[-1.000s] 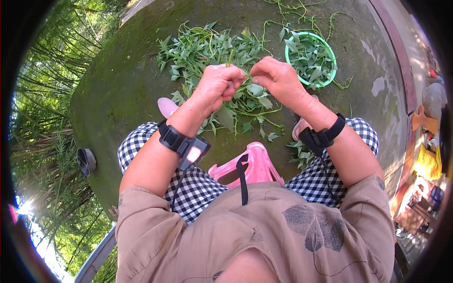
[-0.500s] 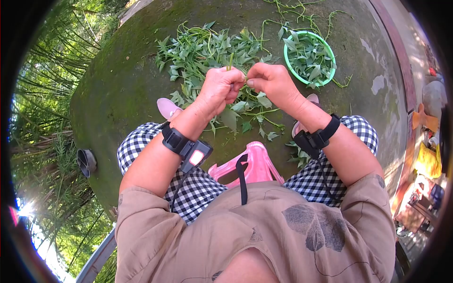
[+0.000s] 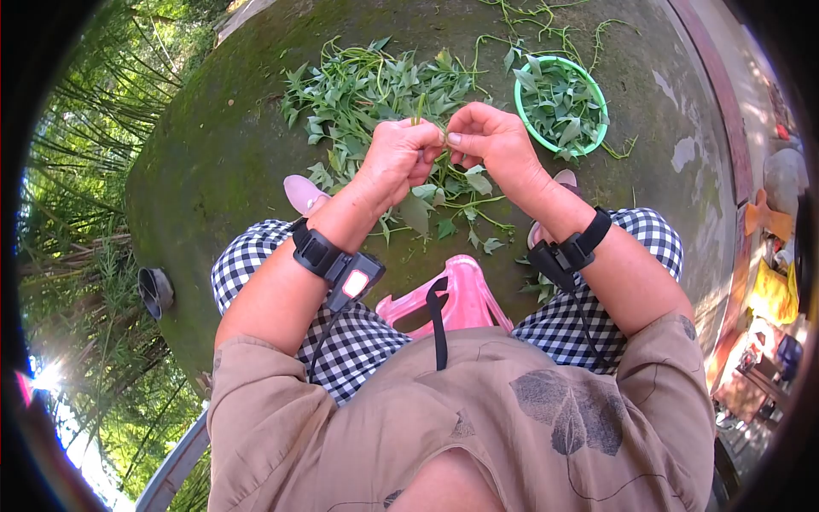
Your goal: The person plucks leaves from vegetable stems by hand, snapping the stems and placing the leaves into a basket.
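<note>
My left hand [image 3: 397,157] is closed round thin green stems [image 3: 419,108], whose ends poke up above the fist. Against its fingertips, my right hand [image 3: 492,143] is pinched with thumb and forefinger; what lies between them is too small to make out. Below and behind both hands spreads a loose pile of leafy green stems [image 3: 358,92] on the mossy ground. To the right of the pile stands a round light-green basket [image 3: 605,115] with picked leaves [image 3: 560,104] inside.
A pink plastic stool [image 3: 463,294] shows between my knees. Long bare vines [image 3: 546,24] lie beyond the basket. At the left edge of the ground is a metal pot [image 3: 156,293]. A yellow bag [image 3: 775,294] and other items are at the far right.
My right hand moved in against the left fingertips and its fingers have since lifted and opened out slightly. My left hand has kept its hold on the stems.
</note>
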The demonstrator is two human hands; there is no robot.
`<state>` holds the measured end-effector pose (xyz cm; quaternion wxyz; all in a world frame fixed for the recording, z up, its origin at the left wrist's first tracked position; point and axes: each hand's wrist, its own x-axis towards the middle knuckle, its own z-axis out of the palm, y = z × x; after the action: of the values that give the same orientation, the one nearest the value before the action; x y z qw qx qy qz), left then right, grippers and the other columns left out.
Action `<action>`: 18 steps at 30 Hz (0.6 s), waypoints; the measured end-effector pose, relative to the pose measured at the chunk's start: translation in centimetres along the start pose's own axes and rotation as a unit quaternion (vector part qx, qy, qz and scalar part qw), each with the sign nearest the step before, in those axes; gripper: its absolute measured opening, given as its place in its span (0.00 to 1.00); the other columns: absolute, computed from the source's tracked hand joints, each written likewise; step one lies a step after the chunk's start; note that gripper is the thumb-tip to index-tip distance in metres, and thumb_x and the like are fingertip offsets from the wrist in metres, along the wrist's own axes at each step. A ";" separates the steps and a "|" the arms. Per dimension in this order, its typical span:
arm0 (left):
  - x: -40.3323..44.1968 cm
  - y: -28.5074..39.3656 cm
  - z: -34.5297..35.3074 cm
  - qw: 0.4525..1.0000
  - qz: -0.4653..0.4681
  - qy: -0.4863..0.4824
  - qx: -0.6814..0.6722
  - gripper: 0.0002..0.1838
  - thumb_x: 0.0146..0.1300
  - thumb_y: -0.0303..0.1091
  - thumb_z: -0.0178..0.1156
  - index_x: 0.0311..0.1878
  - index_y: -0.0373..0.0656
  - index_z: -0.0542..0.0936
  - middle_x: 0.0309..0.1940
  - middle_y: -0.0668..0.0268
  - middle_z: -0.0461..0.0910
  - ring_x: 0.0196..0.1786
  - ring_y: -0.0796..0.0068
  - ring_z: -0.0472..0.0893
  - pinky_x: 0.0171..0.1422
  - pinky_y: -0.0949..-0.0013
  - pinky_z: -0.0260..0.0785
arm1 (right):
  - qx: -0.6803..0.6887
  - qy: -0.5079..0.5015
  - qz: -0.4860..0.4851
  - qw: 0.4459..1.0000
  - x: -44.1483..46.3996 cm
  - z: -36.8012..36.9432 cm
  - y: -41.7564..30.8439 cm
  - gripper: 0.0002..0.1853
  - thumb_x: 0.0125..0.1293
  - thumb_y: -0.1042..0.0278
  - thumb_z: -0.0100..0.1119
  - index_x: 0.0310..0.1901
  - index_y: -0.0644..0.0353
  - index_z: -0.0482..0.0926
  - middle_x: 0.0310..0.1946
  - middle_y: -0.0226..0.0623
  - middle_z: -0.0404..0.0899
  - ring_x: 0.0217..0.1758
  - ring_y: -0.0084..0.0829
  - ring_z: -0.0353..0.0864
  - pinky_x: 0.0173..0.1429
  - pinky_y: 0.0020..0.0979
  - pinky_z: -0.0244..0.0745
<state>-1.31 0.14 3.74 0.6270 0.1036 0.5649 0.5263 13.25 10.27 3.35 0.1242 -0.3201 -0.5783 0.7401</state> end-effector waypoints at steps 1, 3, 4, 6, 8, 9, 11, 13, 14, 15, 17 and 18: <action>0.0 -0.1 0.0 1.000 0.000 -0.001 0.000 0.08 0.58 0.28 0.57 0.23 0.43 0.72 0.17 0.73 0.67 0.14 0.87 0.57 0.17 0.77 0.42 | 0.010 0.008 0.001 1.000 0.0 0.0 -0.1 0.03 0.63 0.74 0.62 0.37 0.60 0.78 0.28 0.26 0.79 0.28 0.18 0.78 0.32 0.20 0.72; -0.1 -0.3 -0.1 1.000 -0.001 -0.002 0.001 0.07 0.57 0.27 0.57 0.23 0.43 0.72 0.17 0.73 0.67 0.14 0.87 0.56 0.17 0.77 0.41 | 0.030 0.022 0.005 0.999 0.0 0.0 -0.5 0.03 0.64 0.73 0.61 0.38 0.59 0.78 0.28 0.26 0.79 0.28 0.18 0.78 0.31 0.20 0.71; -0.1 -0.4 0.0 1.000 -0.008 0.005 0.005 0.07 0.57 0.27 0.57 0.24 0.43 0.73 0.17 0.73 0.67 0.14 0.87 0.56 0.17 0.77 0.41 | 0.034 0.031 0.000 0.999 0.1 -0.1 -0.5 0.03 0.64 0.72 0.60 0.38 0.59 0.77 0.28 0.26 0.79 0.28 0.18 0.78 0.31 0.20 0.71; -0.3 -0.6 0.3 0.999 -0.022 0.021 0.014 0.06 0.56 0.27 0.57 0.24 0.42 0.73 0.17 0.73 0.67 0.14 0.87 0.56 0.17 0.77 0.41 | 0.042 0.048 -0.009 0.998 0.8 -0.7 -0.6 0.03 0.66 0.71 0.58 0.40 0.58 0.76 0.29 0.27 0.80 0.28 0.19 0.79 0.31 0.21 0.70; -0.3 -0.9 0.2 0.999 -0.031 0.022 0.009 0.06 0.56 0.27 0.57 0.24 0.42 0.73 0.17 0.73 0.66 0.14 0.87 0.56 0.17 0.77 0.41 | 0.052 0.069 -0.017 0.996 1.2 -1.5 -1.3 0.03 0.67 0.71 0.56 0.40 0.58 0.75 0.30 0.29 0.81 0.28 0.20 0.79 0.31 0.21 0.70; -0.2 -1.1 0.2 0.999 -0.035 0.022 0.007 0.06 0.56 0.27 0.57 0.24 0.42 0.73 0.17 0.73 0.66 0.14 0.87 0.56 0.17 0.77 0.41 | 0.056 0.080 -0.021 0.995 1.4 -1.9 -1.8 0.03 0.68 0.70 0.55 0.40 0.57 0.75 0.31 0.30 0.82 0.28 0.20 0.80 0.31 0.22 0.70; -0.1 -1.4 -0.1 0.999 -0.037 0.024 0.010 0.06 0.55 0.26 0.57 0.24 0.41 0.73 0.17 0.73 0.66 0.14 0.87 0.56 0.16 0.77 0.41 | 0.062 0.096 -0.033 0.993 1.9 -3.1 -2.5 0.03 0.69 0.70 0.55 0.41 0.58 0.74 0.32 0.34 0.84 0.28 0.21 0.81 0.30 0.21 0.70; 0.1 -1.9 -0.5 0.999 -0.039 0.031 0.016 0.06 0.55 0.26 0.57 0.23 0.41 0.73 0.17 0.72 0.66 0.14 0.86 0.56 0.16 0.77 0.41 | 0.060 0.115 -0.047 0.990 2.2 -4.2 -3.3 0.04 0.69 0.70 0.55 0.41 0.59 0.74 0.32 0.35 0.84 0.27 0.22 0.82 0.29 0.20 0.70; 0.2 -2.2 -0.8 0.998 -0.041 0.035 0.019 0.06 0.55 0.26 0.57 0.23 0.41 0.73 0.17 0.73 0.66 0.13 0.86 0.56 0.16 0.76 0.41 | 0.068 0.124 -0.060 0.988 2.2 -4.7 -3.6 0.04 0.70 0.70 0.55 0.41 0.60 0.74 0.32 0.36 0.84 0.27 0.22 0.82 0.29 0.20 0.71; 0.2 -2.6 -1.0 0.998 -0.042 0.040 0.022 0.07 0.55 0.26 0.57 0.23 0.41 0.73 0.17 0.73 0.66 0.13 0.86 0.56 0.16 0.76 0.41 | 0.070 0.130 -0.063 0.987 2.2 -5.2 -3.7 0.04 0.70 0.70 0.55 0.42 0.60 0.74 0.32 0.37 0.84 0.27 0.23 0.82 0.29 0.20 0.71; 0.4 -3.3 -1.6 0.996 -0.057 0.047 0.046 0.07 0.54 0.26 0.57 0.22 0.41 0.72 0.16 0.73 0.66 0.13 0.86 0.56 0.16 0.76 0.42 | 0.075 0.144 -0.068 0.984 2.2 -6.2 -3.9 0.05 0.70 0.69 0.54 0.42 0.60 0.74 0.32 0.37 0.84 0.27 0.24 0.83 0.29 0.20 0.71; 0.4 -3.8 -1.9 0.995 -0.064 0.050 0.058 0.07 0.54 0.27 0.57 0.21 0.42 0.72 0.16 0.73 0.66 0.13 0.86 0.56 0.16 0.76 0.42 | 0.076 0.151 -0.071 0.983 2.1 -6.5 -4.0 0.05 0.70 0.69 0.55 0.43 0.59 0.74 0.33 0.38 0.84 0.27 0.25 0.83 0.29 0.21 0.72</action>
<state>-0.82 -2.05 0.08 0.6231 0.0767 0.6306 0.4562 14.94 17.68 5.61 0.2857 -0.3759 -0.5163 0.7145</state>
